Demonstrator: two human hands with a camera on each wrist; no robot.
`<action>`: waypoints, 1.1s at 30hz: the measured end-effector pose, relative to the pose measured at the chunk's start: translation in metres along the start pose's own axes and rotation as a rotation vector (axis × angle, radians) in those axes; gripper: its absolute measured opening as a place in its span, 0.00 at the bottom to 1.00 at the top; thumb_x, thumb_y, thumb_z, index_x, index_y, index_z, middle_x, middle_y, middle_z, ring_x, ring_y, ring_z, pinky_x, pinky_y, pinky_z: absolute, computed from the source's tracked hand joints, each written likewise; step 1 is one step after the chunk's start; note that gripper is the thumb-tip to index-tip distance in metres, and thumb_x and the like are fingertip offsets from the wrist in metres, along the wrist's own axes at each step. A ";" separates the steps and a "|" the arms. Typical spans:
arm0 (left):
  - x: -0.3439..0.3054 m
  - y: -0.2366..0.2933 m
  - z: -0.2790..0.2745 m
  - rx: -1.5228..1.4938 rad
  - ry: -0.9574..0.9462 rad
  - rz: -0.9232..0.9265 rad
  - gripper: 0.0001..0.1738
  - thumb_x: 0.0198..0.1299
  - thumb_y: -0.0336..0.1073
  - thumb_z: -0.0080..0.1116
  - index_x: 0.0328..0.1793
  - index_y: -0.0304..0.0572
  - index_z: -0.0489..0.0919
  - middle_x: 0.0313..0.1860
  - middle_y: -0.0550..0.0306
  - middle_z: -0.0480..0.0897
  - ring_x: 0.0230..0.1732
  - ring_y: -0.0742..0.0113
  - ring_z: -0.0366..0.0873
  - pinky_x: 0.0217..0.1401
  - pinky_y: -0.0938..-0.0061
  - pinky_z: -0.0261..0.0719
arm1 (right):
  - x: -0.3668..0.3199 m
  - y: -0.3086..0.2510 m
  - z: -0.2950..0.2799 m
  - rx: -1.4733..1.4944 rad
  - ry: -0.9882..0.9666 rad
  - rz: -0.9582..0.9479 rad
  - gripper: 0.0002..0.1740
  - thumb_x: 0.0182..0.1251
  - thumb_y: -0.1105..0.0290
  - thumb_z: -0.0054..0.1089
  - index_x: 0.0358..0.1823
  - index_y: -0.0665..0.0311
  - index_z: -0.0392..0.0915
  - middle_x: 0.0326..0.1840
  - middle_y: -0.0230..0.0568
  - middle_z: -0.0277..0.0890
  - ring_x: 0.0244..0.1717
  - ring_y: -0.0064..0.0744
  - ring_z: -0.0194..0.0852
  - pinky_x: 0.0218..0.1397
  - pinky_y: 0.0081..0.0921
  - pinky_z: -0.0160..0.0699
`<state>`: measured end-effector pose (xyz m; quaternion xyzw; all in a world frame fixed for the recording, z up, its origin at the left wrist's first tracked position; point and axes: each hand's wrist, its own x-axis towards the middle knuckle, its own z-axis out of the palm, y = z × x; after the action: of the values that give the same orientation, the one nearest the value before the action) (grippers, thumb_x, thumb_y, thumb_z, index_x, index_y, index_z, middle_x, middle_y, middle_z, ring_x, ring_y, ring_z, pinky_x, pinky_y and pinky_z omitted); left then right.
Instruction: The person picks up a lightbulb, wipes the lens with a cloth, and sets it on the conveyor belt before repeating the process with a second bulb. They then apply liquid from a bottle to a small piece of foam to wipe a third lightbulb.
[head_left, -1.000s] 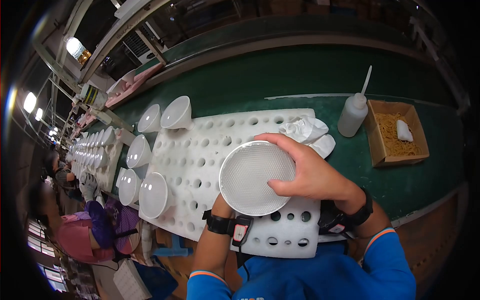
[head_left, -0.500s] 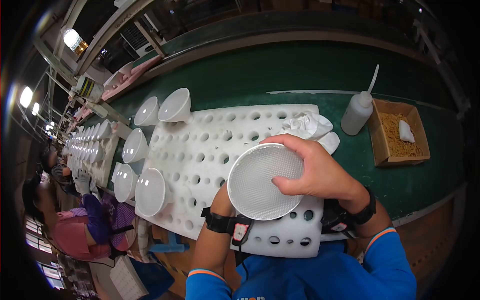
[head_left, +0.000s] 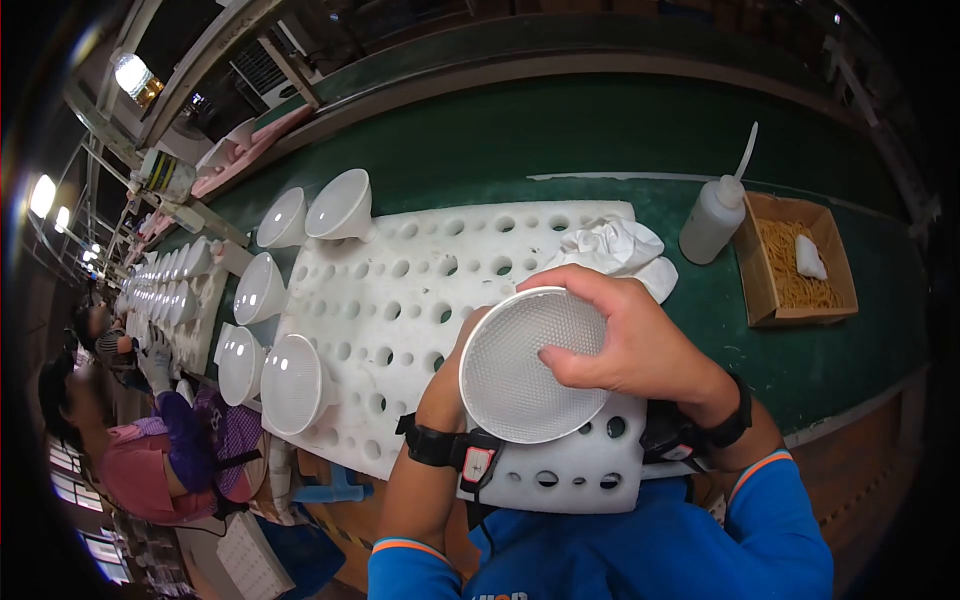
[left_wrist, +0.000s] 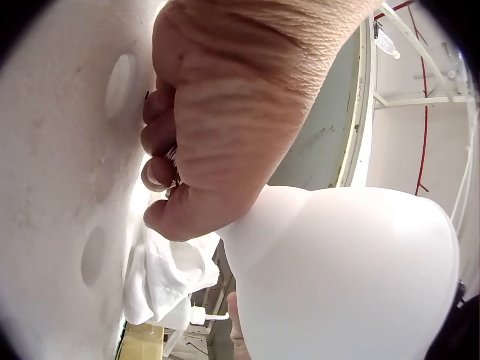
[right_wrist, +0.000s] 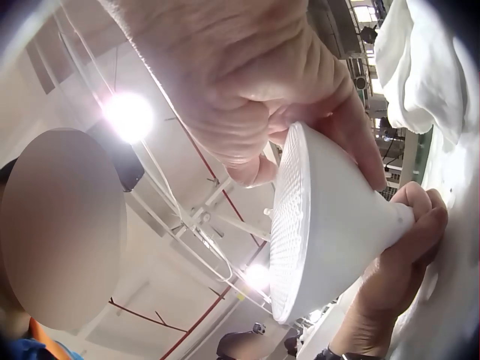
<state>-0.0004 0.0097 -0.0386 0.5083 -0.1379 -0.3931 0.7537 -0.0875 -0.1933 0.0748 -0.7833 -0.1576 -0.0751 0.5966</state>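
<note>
A dark green belt (head_left: 600, 130) arcs across the upper half of the head view, smooth and matt. On it, filling the middle of the frame, lies a thick white foam tray (head_left: 400, 290), soft-looking and punched with rows of round holes; its near edge is cut off by blue sleeves at the bottom.

Lower centre, lifted above the tray's near right part, is the white funnel-shaped lamp shell with a finely dimpled round lens (head_left: 530, 365), lens tilted up towards the viewer. The right hand (head_left: 640, 345) grips it from the right, fingers curled over the rim and thumb pressed on the lens. The left hand (left_wrist: 217, 120) is almost wholly hidden behind the shell in the head view; the wrist views show its fingers wrapped round the narrow neck.

Along the tray's left edge stand more glossy white cone shells (head_left: 290, 383), mouths turned leftwards. A crumpled white cloth (head_left: 615, 248) sits on the tray's upper right corner. Right of it are an open brown cardboard box (head_left: 752, 270), its thin tan contents too small to identify, and a translucent plastic squeeze bottle (head_left: 708, 225).
</note>
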 end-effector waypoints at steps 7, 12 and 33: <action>0.022 -0.015 -0.001 0.695 0.070 0.260 0.11 0.54 0.36 0.59 0.38 0.37 0.80 0.30 0.46 0.83 0.31 0.56 0.81 0.35 0.68 0.75 | 0.003 0.008 -0.009 0.097 -0.083 0.112 0.18 0.55 0.74 0.51 0.49 0.67 0.76 0.41 0.38 0.78 0.44 0.26 0.77 0.51 0.24 0.74; 0.016 -0.006 0.009 0.726 0.103 0.267 0.11 0.54 0.37 0.59 0.37 0.36 0.80 0.31 0.46 0.83 0.31 0.54 0.81 0.35 0.68 0.75 | 0.002 0.005 -0.007 0.115 -0.069 0.121 0.15 0.59 0.71 0.55 0.48 0.67 0.76 0.41 0.37 0.79 0.44 0.25 0.77 0.50 0.23 0.75; 0.030 -0.005 0.007 1.046 0.046 0.332 0.12 0.48 0.39 0.59 0.32 0.38 0.81 0.28 0.42 0.82 0.33 0.42 0.80 0.35 0.58 0.76 | 0.001 -0.001 -0.010 0.080 -0.077 0.020 0.19 0.52 0.75 0.58 0.49 0.67 0.78 0.43 0.37 0.80 0.46 0.25 0.78 0.53 0.23 0.74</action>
<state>0.0127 -0.0174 -0.0460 0.7952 -0.3766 -0.1365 0.4553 -0.0862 -0.2021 0.0791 -0.7627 -0.1756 -0.0325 0.6216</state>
